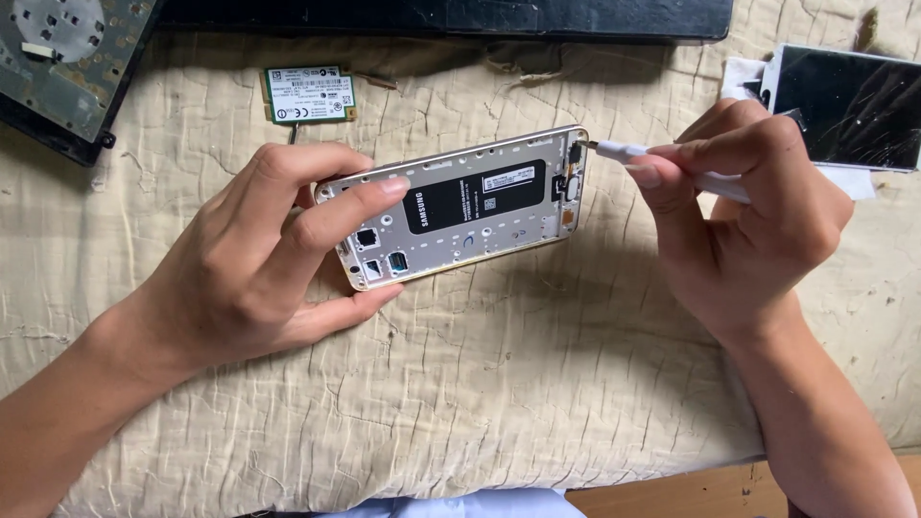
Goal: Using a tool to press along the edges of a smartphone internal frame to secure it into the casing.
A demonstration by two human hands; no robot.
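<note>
An opened smartphone (460, 206) with its back cover off lies on a cream quilted cloth (499, 355), showing a white inner frame and a black battery. My left hand (254, 259) grips the phone's left end, index finger across the top and thumb beneath the lower edge. My right hand (743, 225) holds a thin white tool (628, 151) like a pen. Its metal tip touches the phone's upper right corner, beside a small black component.
A small green circuit card (309, 94) lies above the phone. A dark opened laptop base (67, 58) sits at the top left and a dark device edge (451, 17) runs along the top. A cracked phone screen (849, 105) rests at the top right.
</note>
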